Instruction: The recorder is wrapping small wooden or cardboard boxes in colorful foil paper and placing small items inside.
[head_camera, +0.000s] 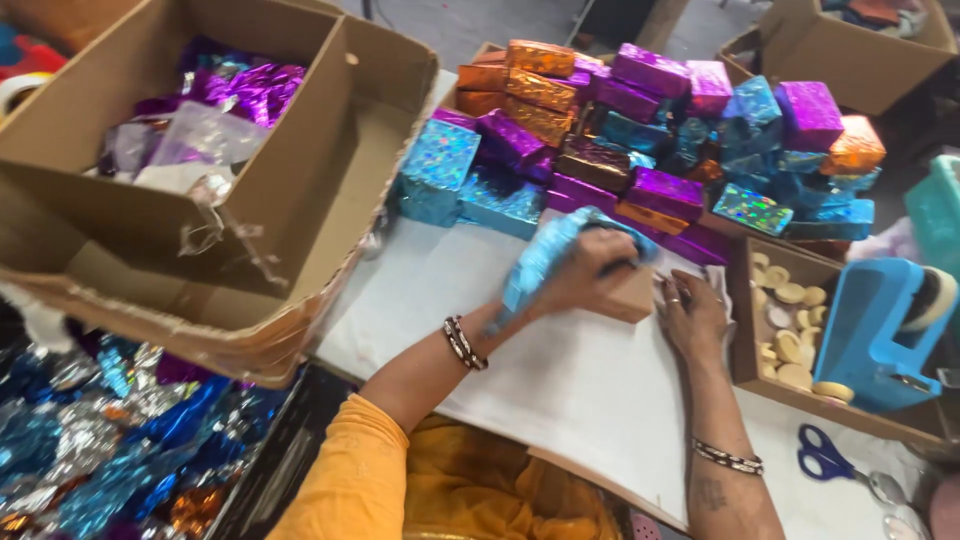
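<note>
- My sleeves (370, 470) were orange; bangles sat on both wrists.
- Scissors (835, 465) with blue handles lay on the table (560, 390) at my right, clear of both hands.
- Crumpled foil scraps (100, 450) in blue, silver and orange were heaped low at my left, below the table edge.
- My right hand (695, 318) lay palm down on the white table cover, fingers spread and gripping nothing, fingertips touching the right end of the box (632, 293).
- My left hand (590, 270) was closed over the top of the box, pressing blue foil (545, 255) down onto it.
- The box, plain brown card, sat on the table between my hands; the foil covered its left and far sides, and its near right corner was bare.
- A blue tape dispenser (875, 335) stood at my right in a shallow tray (745, 330) beside pale round discs (790, 345).
- A large open carton (300, 200) stood at my left, holding purple foil and clear plastic.
- Wrapped boxes (650, 140) in purple, blue and orange foil were stacked just beyond the box.
- Another carton (850, 50) stood at far right.
</note>
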